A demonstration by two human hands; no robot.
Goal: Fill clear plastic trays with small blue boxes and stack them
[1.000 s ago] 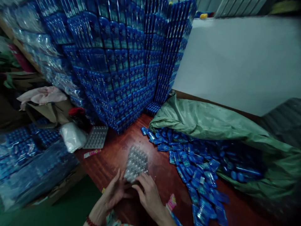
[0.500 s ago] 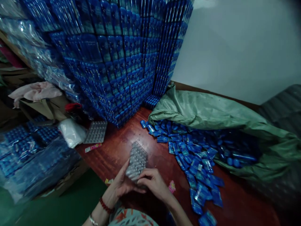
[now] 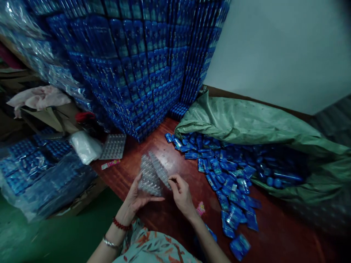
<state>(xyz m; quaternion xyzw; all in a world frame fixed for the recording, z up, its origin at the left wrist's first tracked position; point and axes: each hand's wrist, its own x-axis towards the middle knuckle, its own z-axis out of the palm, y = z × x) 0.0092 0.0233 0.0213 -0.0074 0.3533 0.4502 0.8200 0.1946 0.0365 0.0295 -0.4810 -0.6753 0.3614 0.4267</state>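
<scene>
My left hand (image 3: 138, 199) holds a stack of clear plastic blister trays (image 3: 148, 175) above the red-brown wooden table (image 3: 175, 215). My right hand (image 3: 181, 193) pinches the edge of the top clear tray (image 3: 161, 171) and tilts it away from the stack. A red bead bracelet and a metal bangle sit on my left wrist. To the right of my hands lies a spread of small blue packets (image 3: 227, 179).
A tall wall of stacked blue packs (image 3: 142, 73) rises at the back. A green sack (image 3: 246, 124) lies open on the right with blue packets spilling out. Another clear tray (image 3: 113, 146), a white bag (image 3: 85, 146) and wrapped blue bundles (image 3: 41, 175) lie left.
My hands have lifted the tray stack off the table. The right hand has peeled the top tray apart from the rest. The camera has tilted down.
</scene>
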